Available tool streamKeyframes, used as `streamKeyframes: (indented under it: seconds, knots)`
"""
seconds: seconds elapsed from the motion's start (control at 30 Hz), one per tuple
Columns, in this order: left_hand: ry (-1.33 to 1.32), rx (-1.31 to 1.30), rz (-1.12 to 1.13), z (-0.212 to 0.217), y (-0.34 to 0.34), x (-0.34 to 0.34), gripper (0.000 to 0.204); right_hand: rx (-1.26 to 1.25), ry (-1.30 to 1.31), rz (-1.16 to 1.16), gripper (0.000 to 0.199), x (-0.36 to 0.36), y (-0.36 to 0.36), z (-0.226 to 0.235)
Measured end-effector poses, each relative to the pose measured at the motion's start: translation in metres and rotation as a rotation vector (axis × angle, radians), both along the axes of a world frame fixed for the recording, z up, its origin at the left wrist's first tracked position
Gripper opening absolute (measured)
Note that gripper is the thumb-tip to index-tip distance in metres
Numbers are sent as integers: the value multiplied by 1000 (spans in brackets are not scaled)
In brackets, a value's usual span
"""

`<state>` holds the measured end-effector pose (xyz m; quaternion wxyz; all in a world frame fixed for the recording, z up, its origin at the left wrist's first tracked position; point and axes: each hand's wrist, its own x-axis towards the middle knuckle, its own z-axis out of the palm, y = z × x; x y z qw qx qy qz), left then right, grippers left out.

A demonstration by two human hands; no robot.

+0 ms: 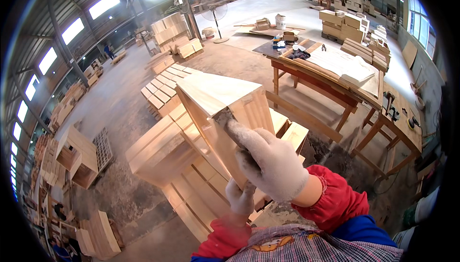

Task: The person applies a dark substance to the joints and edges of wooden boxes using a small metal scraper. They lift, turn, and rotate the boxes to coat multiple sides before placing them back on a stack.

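Note:
A pale wooden drawer-like box (249, 111) stands tilted up in front of me, its light top panel facing up. My left hand (240, 197), in a white glove, is closed on its lower near end; part of the fingers is hidden behind the box and my right hand. My right hand (270, 161), also gloved, is closed on a small dark grey piece (223, 116) that looks like sandpaper and presses it against the box's near top corner. Beneath lie more wooden boxes (160, 142) and slatted pieces (196, 197), stacked close together.
Rows of wooden blocks (160, 87) lie just beyond the box. A wooden workbench (330, 82) with tools and a white sheet stands at right, a smaller table (402, 118) beside it. An open wooden box (76, 154) sits on the floor at left. Farther back stands a fan (216, 20).

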<state>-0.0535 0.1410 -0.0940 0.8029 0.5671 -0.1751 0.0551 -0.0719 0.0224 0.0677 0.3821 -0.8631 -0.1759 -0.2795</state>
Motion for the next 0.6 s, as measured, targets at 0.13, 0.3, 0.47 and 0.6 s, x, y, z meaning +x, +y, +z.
streamKeyframes:
  seconds: [0.13,0.3,0.47,0.6]
  knots:
    - [2,21,-5,-1,4,1,31,-6,41,8,51,-5,-1,-2]
    - [0,48,-33,4,6,-2,29,56,-81,11,51,4,-3,-12]
    - [49,28,-36,9,6,-3,29,36,-10,17,48,-3,-8,-9]
    - [38,29,-26,3,4,0,29,113,-100,-3,48,7,-11,-14]
